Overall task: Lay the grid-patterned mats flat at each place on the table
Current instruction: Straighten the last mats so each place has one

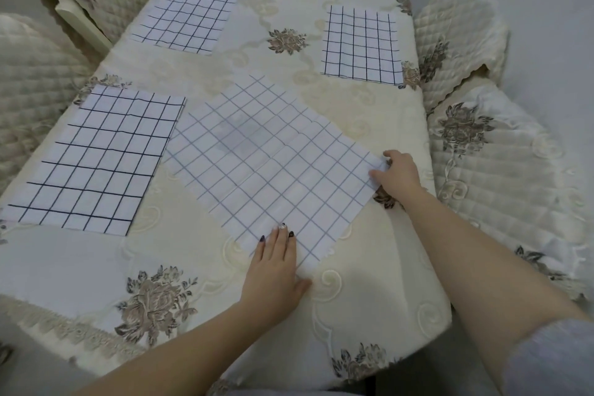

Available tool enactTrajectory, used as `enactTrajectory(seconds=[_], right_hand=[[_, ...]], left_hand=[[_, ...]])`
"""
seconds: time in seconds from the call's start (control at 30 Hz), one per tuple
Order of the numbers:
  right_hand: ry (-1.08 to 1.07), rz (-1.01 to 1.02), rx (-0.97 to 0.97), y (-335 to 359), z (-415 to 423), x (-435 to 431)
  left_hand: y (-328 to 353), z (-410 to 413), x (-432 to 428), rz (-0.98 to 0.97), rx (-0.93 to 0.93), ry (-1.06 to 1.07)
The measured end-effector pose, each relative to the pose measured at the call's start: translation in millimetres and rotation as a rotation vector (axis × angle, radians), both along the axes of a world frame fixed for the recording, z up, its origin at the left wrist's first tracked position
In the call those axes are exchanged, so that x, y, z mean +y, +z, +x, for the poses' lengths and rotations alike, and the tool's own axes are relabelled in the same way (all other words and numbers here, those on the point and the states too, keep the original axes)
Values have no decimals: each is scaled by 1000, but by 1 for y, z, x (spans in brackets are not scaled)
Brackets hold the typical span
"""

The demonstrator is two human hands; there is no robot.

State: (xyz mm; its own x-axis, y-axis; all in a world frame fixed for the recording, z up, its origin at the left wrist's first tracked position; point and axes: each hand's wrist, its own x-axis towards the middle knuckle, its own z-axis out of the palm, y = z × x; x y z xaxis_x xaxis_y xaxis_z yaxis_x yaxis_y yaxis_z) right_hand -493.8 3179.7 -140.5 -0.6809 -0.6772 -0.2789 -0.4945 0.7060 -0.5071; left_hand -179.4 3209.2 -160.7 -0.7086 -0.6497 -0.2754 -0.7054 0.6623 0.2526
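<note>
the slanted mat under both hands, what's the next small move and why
Probably turn the slanted mat clockwise and slide it toward the right edge. It lies at an angle, its left corner touching or overlapping the near left mat, while the two far mats lie square. The right hand pinches its right corner and the left hand presses its near corner flat, so both can steer it.

white grid mats [263, 167] (cream floral tablecloth [369, 283])
</note>
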Motion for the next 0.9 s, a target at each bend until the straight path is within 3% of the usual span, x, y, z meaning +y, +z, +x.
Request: enactTrajectory(seconds=[0.27,0.43,0.63,0.9], right_hand=[[-19,146,24,4,-6,-19],[-20,42,-28,5,-6,-17],[-21,-205,-330,19,-10,-8],[-58,-304,-745,47,-20,0]], left_hand=[[3,-4,-3,-65,4,24],[-2,-8,-4,-125,-13,14],[-9,-9,-8,-174,-9,-40],[-7,-4,-26,-224,114,-52]])
